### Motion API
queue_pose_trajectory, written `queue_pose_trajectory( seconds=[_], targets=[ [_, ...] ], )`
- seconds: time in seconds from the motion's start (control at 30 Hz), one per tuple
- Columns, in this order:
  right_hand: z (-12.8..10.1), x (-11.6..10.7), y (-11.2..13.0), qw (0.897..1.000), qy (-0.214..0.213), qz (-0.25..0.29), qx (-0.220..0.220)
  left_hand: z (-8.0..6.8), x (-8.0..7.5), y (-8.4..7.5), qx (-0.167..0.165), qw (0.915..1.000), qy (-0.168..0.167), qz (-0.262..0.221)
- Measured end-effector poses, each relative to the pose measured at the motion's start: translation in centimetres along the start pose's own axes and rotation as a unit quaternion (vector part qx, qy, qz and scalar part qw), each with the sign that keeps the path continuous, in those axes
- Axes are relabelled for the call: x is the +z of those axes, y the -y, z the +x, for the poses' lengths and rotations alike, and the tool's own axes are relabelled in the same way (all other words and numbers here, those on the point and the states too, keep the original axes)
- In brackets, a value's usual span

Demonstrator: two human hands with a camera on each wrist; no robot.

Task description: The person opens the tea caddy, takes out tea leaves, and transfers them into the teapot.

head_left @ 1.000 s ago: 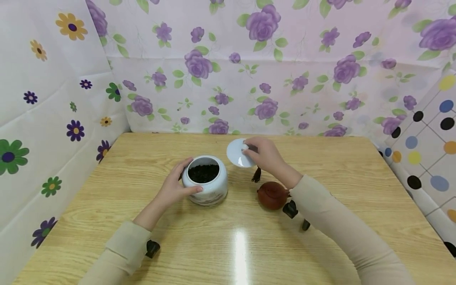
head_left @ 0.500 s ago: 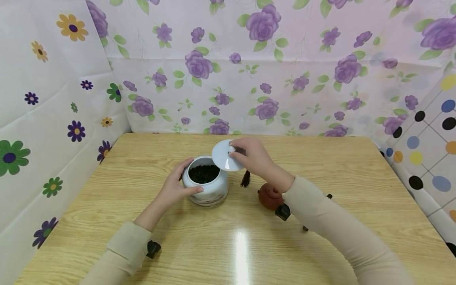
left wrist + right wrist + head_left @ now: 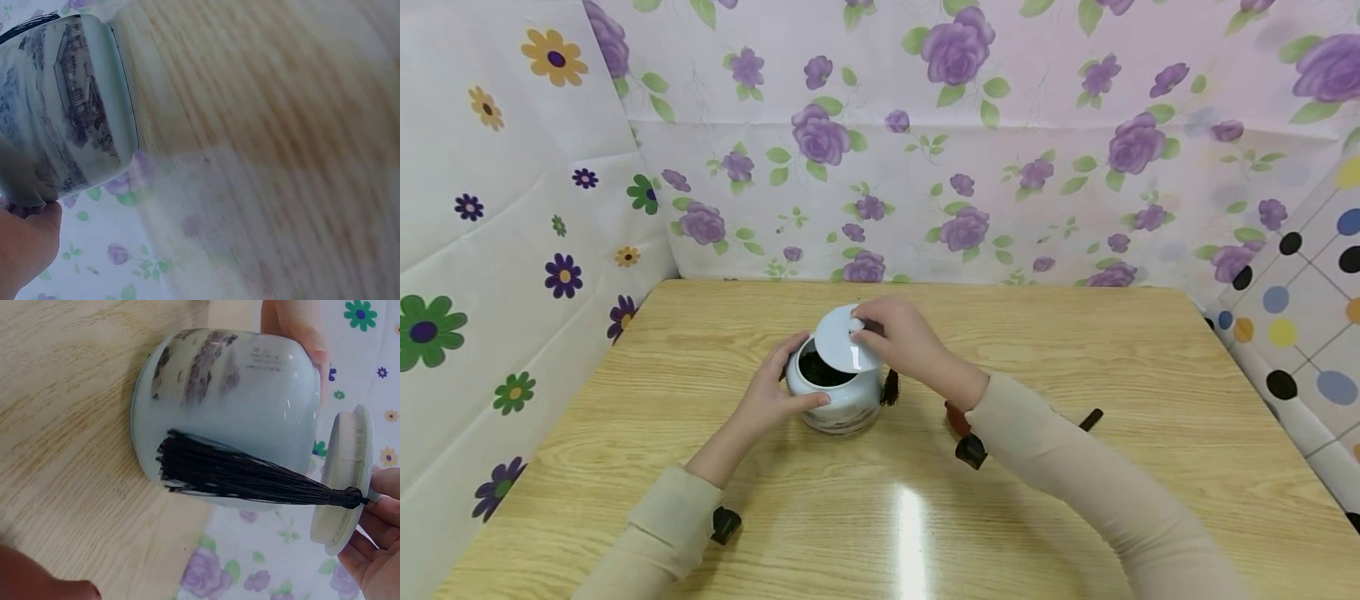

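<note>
A pale blue porcelain jar (image 3: 835, 398) painted with a landscape stands on the wooden table (image 3: 1075, 350), with dark tea leaves (image 3: 814, 372) inside. My left hand (image 3: 772, 392) grips its left side; in the left wrist view the jar (image 3: 62, 119) fills the upper left with my fingertips (image 3: 28, 240) below it. My right hand (image 3: 898, 337) pinches the knob of the round white lid (image 3: 846, 340), tilted just above the jar's mouth. A dark tassel (image 3: 244, 475) hangs from the lid (image 3: 347, 487) across the jar (image 3: 250, 387).
A small brown clay teapot (image 3: 953, 414) sits right of the jar, mostly hidden behind my right sleeve. A thin black stick (image 3: 1091, 418) lies further right. Flowered sheets wall in the table at the back and both sides.
My right hand has carried the lid leftward from above the teapot to just over the jar's mouth. The left hand and the jar have stayed put.
</note>
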State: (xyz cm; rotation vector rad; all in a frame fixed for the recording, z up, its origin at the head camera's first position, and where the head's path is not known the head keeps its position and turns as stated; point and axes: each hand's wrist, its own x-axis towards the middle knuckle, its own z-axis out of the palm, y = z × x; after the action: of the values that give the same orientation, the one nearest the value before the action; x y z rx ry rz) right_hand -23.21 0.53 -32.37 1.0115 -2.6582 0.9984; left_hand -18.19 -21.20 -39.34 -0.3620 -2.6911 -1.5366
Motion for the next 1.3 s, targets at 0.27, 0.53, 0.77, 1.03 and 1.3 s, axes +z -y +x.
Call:
queue_pose_trajectory(
  seconds=[0.27, 0.53, 0.77, 1.03, 1.3],
  targets=[
    [0.7, 1.0, 0.7, 0.999, 0.033, -0.016, -0.013, -0.6, -0.2, -2.3, -0.015, 0.9998, 0.006, -0.01],
    [1.2, 2.0, 1.2, 0.999, 0.048, -0.023, -0.002, -0.6, -0.2, -2.3, -0.012, 0.9998, 0.01, -0.014],
    [1.2, 2.4, 1.5, 0.999, 0.041, -0.015, -0.001, -0.7, -0.3, -2.3, -0.018, 0.9997, 0.01, -0.012],
    [1.1, 2.9, 1.4, 0.999, 0.025, -0.016, -0.014, -0.6, -0.3, -2.3, -0.011, 0.9995, 0.009, -0.027],
    [1.0, 2.9, 1.5, 1.0, 0.024, -0.014, -0.003, -0.7, -0.2, -2.4, -0.012, 0.9994, 0.008, -0.033]
  ],
)
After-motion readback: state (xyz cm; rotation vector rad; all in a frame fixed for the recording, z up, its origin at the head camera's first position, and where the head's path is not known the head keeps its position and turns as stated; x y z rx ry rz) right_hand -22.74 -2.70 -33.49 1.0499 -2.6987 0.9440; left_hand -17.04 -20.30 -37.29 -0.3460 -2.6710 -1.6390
